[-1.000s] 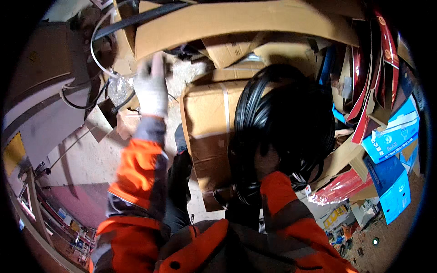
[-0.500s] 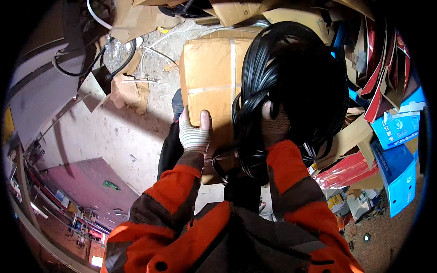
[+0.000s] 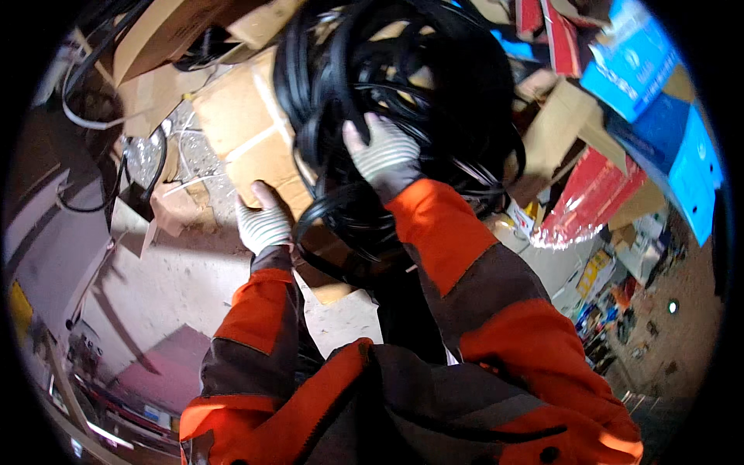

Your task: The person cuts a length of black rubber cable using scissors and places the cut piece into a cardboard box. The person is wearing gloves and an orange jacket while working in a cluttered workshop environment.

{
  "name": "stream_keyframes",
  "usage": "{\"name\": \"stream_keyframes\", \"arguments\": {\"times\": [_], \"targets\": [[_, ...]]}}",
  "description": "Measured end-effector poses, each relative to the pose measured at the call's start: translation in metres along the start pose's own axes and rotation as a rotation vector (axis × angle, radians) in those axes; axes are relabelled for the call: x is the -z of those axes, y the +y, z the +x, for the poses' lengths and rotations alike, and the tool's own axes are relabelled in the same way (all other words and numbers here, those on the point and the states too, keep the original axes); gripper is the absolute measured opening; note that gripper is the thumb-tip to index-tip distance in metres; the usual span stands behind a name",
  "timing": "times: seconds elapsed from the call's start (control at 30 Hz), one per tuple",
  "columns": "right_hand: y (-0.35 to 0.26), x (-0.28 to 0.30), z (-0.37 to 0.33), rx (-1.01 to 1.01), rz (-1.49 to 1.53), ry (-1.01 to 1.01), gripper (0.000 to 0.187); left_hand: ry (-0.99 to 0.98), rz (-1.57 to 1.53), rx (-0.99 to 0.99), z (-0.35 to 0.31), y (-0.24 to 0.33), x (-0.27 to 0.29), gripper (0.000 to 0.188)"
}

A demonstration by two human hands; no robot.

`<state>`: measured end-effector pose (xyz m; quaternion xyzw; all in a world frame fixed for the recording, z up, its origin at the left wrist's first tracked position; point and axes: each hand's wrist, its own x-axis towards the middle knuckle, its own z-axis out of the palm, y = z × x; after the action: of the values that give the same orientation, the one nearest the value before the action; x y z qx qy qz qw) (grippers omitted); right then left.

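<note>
The head view comes from the left one of two fisheye cameras worn on the person's head, and it faces steeply downward. The jacket [image 3: 395,411], at the lower middle of the frame, is nearest to the lens; its sleeves [image 3: 438,232] extend upward from there. Farther away are the black coil [image 3: 446,116] at the upper centre and the concrete floor [image 3: 186,275] at the left. The wide picture has dark, rounded corners.

At the upper centre, a coil [image 3: 438,101] overlaps the right part of a box [image 3: 244,112]. Cardboard [image 3: 159,35] lies at the upper left, a carton [image 3: 628,74] at the upper right, floor [image 3: 174,287] at the lower left.
</note>
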<state>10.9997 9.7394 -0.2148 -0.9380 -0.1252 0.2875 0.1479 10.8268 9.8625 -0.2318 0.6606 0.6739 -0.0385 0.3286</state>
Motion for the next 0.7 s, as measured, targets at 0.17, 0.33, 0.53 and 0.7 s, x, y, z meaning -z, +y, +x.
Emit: {"name": "stream_keyframes", "arguments": {"times": [0.17, 0.33, 0.53, 0.7], "targets": [[-0.007, 0.023, -0.033, 0.107, 0.078, -0.097, 0.068, 0.088, 0.074, -0.034, 0.012, -0.029, -0.009, 0.089], [-0.002, 0.047, -0.096, 0.169, 0.153, -0.118, 0.059, -0.002, -0.018, -0.049, 0.025, -0.040, -0.013, 0.098], [0.018, 0.077, -0.178, 0.324, 0.323, -0.053, 0.032, -0.248, 0.076, -0.125, 0.089, -0.079, -0.001, 0.101], [0.051, 0.114, -0.242, 0.197, 0.292, -0.419, 0.030, -0.319, 0.080, 0.098, 0.088, -0.057, 0.012, 0.071]]}}
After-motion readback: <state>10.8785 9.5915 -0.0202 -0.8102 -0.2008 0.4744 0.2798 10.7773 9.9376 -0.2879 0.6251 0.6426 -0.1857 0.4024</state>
